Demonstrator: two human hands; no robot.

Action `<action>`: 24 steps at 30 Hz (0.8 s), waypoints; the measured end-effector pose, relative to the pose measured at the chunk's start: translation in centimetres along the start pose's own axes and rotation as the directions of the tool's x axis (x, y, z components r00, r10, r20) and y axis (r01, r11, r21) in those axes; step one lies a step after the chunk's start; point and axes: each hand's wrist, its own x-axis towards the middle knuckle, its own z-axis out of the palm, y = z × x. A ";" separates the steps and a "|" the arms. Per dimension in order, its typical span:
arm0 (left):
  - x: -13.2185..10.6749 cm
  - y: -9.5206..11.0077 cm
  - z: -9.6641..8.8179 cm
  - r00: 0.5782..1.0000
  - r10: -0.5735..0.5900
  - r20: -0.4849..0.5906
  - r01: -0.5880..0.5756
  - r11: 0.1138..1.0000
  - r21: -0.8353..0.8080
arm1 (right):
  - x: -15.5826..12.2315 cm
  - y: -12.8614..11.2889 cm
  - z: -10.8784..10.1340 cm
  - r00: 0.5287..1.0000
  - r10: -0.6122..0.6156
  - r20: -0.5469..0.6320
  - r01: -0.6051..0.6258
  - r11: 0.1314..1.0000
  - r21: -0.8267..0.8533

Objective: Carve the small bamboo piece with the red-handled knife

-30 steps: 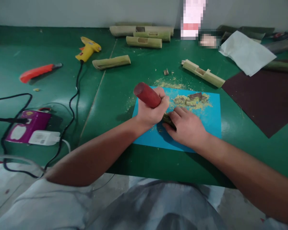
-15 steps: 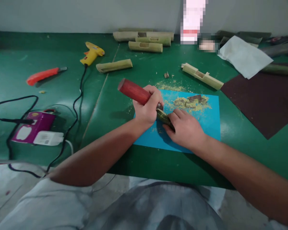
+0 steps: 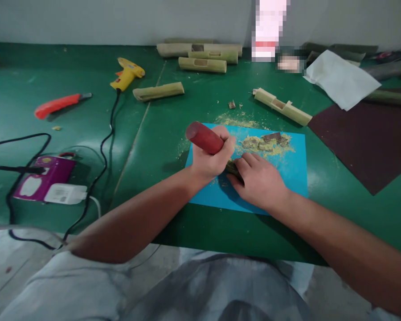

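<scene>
The fingers of the left hand (image 3: 214, 154) are wrapped firmly around a red cylindrical handle (image 3: 204, 137), its butt tipped up and to the left; the fingers of the right hand (image 3: 259, 178) grasp what looks like a dark green bamboo piece (image 3: 232, 168), which lies over the middle of the blue sheet (image 3: 296, 178), mostly covered by that hand. The tool's working end is hidden — whether it has an edge, and how it meets the piece, I cannot tell; the two hands sit just beside each other, so if that end is sharp and slips off, the right fingers would be the likeliest thing hit. Only the hand seems to steady the piece; a loosened hold could let it roll or twist under force. The blue sheet appears unfixed on the green worktop (image 3: 173, 111); a hard push could slide it, scattering the pale shavings (image 3: 273, 149) and brown chips (image 3: 272, 137) from its far part. Away to the left, the red-handled utility knife (image 3: 58, 106) lies pointing right; the black cord (image 3: 112, 124) of the yellow glue gun (image 3: 126, 76) runs down near the left forearm (image 3: 140, 214) — a wide sweep there could snag it and drag the gun.
</scene>
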 end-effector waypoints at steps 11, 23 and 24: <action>0.6 0.3 -0.5 0.999 -0.031 0.039 0.034 0.995 -0.097 | 0.1 -1.3 -0.2 0.997 0.002 0.074 -0.002 1.000 0.009; 0.7 0.1 0.2 0.988 -0.100 -0.119 0.075 0.976 -0.204 | 0.2 -0.7 -0.2 0.998 0.046 0.052 -0.047 0.998 0.030; 0.6 0.0 0.2 0.993 -0.076 -0.094 0.057 0.981 -0.187 | 0.1 -0.7 -0.2 0.998 0.041 0.046 -0.042 0.999 0.030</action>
